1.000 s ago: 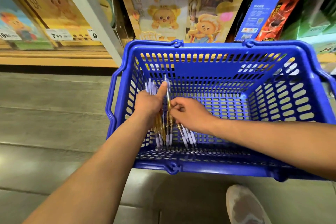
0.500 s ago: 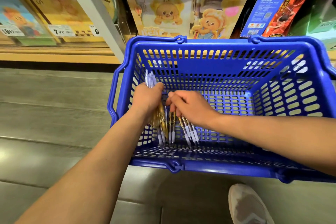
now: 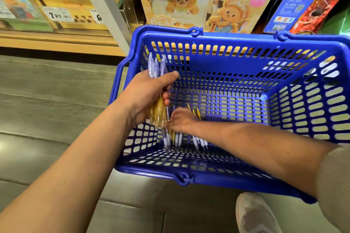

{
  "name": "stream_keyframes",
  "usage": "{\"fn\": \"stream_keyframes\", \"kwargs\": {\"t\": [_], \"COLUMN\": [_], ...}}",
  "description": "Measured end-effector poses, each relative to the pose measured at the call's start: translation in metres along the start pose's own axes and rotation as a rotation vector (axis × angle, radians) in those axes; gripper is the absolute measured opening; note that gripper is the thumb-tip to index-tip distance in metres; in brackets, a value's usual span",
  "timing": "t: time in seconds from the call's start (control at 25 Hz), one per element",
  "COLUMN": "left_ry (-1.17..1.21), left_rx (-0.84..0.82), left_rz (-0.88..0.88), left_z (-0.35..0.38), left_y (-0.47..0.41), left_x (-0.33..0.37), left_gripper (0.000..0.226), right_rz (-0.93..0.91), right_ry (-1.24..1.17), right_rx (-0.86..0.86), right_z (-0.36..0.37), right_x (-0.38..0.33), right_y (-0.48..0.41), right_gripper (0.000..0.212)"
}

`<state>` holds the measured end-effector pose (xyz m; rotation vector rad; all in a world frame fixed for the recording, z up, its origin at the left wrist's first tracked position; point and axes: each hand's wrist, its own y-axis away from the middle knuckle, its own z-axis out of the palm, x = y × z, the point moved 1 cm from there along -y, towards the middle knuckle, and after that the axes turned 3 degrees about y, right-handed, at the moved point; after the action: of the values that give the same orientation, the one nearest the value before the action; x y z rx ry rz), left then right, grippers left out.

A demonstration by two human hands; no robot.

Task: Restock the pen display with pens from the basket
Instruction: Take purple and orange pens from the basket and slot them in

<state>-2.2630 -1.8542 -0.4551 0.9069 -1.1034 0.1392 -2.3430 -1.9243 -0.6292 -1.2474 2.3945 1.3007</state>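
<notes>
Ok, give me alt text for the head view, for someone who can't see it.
The left-hand grip holds a bundle of lilac-capped, gold-barrelled plastic pens in a blue perforated plastic basket. The right-hand grip reaches down among loose matching pens on the basket floor, fingers blurred.

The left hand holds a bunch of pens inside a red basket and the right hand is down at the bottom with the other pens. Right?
Nearly. The basket is blue, not red; the head view shows it. The left hand does hold a bunch of pens inside it, and the right hand is down at the bottom among the other pens.
</notes>
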Motion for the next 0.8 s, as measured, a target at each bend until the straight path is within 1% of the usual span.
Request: {"fn": "stream_keyframes", "kwargs": {"t": [0.08, 0.12, 0.2, 0.28, 0.36, 0.4, 0.52, 0.56, 0.68, 0.8], "left_ry": [0.020, 0.027, 0.039, 0.029, 0.016, 0.026, 0.014, -0.002, 0.029, 0.063], "left_rx": [0.025, 0.035, 0.052, 0.082, 0.110, 0.130, 0.218, 0.250, 0.304, 0.227], "left_rz": [-0.007, -0.017, -0.040, -0.056, -0.082, -0.091, -0.070, -0.067, -0.100, -0.145], "left_z": [-0.003, -0.004, -0.003, -0.001, 0.002, 0.003, 0.006, 0.008, 0.015, 0.025], "left_y": [0.001, 0.001, -0.001, -0.004, -0.008, -0.010, -0.017, -0.020, -0.028, -0.029], "left_x": [-0.001, -0.001, -0.003, -0.005, -0.008, -0.012, -0.026, -0.030, -0.038, -0.037], "left_gripper": [0.012, 0.010, 0.009, 0.007, 0.013, 0.015, 0.014, 0.017, 0.015, 0.024], "right_rz": [-0.028, -0.024, 0.016, 0.010, -0.034, -0.027, 0.053, 0.049, -0.049, -0.140], "right_ry": [-0.031, 0.000, 0.033, 0.099, 0.042, -0.022, -0.338, -0.386, -0.411, -0.443], "right_rx": [-0.041, -0.058, -0.061, -0.079, -0.098, -0.079, 0.040, 0.088, 0.216, 0.224], "right_z": [0.004, 0.005, -0.001, -0.013, -0.029, -0.037, -0.060, -0.068, -0.086, -0.089], "right_x": [-0.004, -0.006, -0.007, -0.004, 0.002, 0.005, 0.014, 0.014, 0.013, 0.013], "right_y": [-0.005, -0.008, -0.010, -0.008, -0.002, 0.004, 0.031, 0.041, 0.071, 0.091], "right_gripper": [0.013, 0.013, 0.021, 0.016, 0.028, 0.031, 0.025, 0.024, 0.017, 0.007]}}
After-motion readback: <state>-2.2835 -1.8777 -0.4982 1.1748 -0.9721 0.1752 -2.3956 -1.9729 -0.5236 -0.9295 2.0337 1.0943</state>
